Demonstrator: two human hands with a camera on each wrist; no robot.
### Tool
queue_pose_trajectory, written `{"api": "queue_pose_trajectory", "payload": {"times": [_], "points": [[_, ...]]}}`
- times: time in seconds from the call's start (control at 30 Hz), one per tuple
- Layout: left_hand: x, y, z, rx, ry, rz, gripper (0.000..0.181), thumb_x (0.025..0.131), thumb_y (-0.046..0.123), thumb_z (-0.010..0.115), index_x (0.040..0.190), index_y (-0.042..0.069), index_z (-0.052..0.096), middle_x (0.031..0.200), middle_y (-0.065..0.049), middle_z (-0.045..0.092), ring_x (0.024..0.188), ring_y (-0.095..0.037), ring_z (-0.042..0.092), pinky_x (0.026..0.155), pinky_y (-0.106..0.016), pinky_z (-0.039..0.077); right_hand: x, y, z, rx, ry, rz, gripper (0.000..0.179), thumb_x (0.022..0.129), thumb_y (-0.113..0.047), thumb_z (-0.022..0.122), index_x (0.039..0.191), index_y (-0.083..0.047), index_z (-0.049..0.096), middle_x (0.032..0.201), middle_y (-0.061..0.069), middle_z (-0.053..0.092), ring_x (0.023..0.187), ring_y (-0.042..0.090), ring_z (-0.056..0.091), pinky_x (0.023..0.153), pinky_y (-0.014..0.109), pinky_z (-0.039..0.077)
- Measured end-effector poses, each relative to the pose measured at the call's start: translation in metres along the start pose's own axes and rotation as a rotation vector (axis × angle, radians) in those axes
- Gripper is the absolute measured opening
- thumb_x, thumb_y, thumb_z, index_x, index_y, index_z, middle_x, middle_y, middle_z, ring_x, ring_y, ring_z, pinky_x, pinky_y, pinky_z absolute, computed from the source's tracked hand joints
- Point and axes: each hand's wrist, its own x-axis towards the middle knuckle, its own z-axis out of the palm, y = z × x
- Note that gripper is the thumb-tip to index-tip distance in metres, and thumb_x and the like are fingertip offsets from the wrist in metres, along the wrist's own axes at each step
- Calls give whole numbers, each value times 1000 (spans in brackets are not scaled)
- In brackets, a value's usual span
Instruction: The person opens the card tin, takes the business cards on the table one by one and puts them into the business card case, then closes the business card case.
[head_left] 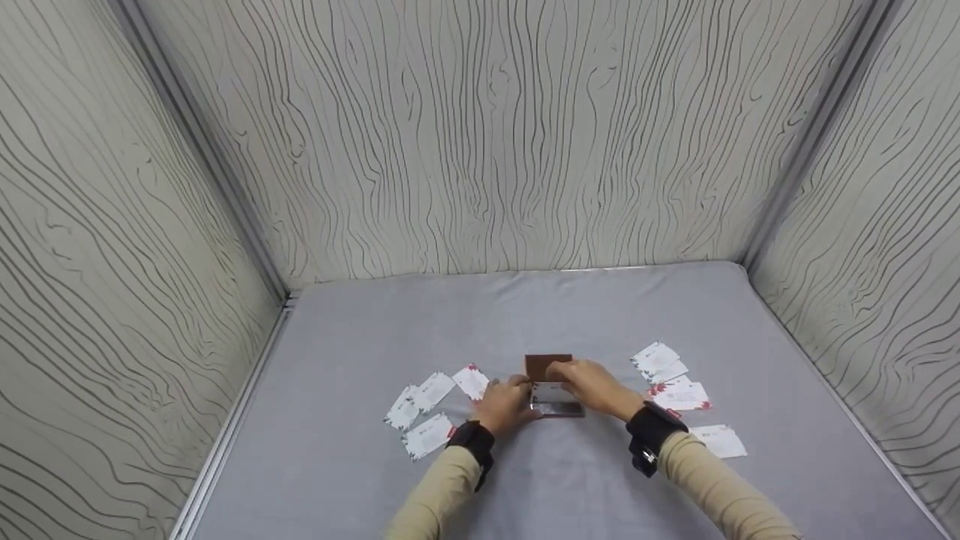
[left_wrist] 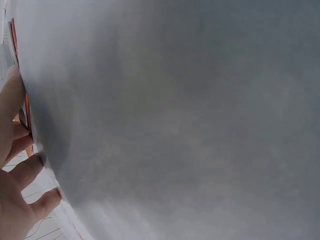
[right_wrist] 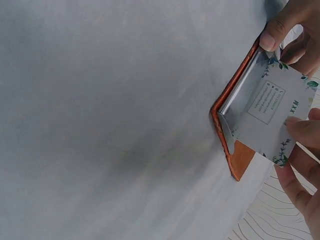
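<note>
A brown card case (head_left: 547, 365) lies opened on the grey cloth, its lid standing up at the back and a shiny metal holder (right_wrist: 226, 131) inside. My left hand (head_left: 504, 405) grips the case's left side, its thumb on the near corner in the right wrist view. Between the thumb and fingers of my right hand (head_left: 598, 386) is a white business card (right_wrist: 267, 107) with green leaf corners and print. That card slants over the metal holder, one end at the holder. In the left wrist view, only the case's thin brown edge (left_wrist: 27, 112) shows beside the left fingers.
Several loose white cards (head_left: 429, 435) are spread left of the case, one with red flowers (head_left: 471, 381) close to the left hand. More cards (head_left: 658, 361) lie on the right, some overlapping, and another (head_left: 720, 441) sits beside the right sleeve. Patterned walls (head_left: 480, 150) surround the table.
</note>
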Motion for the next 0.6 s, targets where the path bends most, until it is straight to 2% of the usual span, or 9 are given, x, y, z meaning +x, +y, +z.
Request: {"api": "queue_pose_trajectory", "payload": {"times": [0.17, 0.37, 0.6], "points": [[0, 0, 2, 4, -5, -11, 36, 84, 40, 77, 102, 10, 69, 121, -4, 63, 101, -21, 66, 90, -44, 46, 1, 2, 5, -15, 6, -8, 17, 82, 5, 71, 95, -4, 67, 90, 9, 71, 82, 28, 67, 76, 43, 54], [0, 0, 3, 24, -22, -27, 42, 85, 42, 75, 111, 10, 69, 124, -3, 62, 104, -21, 66, 92, -44, 45, 1, 4, 10, -34, 56, -31, 18, 81, 9, 69, 94, -3, 67, 89, 10, 70, 80, 28, 66, 72, 42, 54], [0, -2, 2, 33, -2, -9, 43, 85, 43, 75, 111, 9, 69, 123, -3, 62, 101, -22, 66, 91, -45, 46, 1, 5, 13, -25, 100, -47, 19, 81, 10, 68, 94, -3, 67, 88, 10, 69, 80, 27, 66, 72, 42, 54]]}}
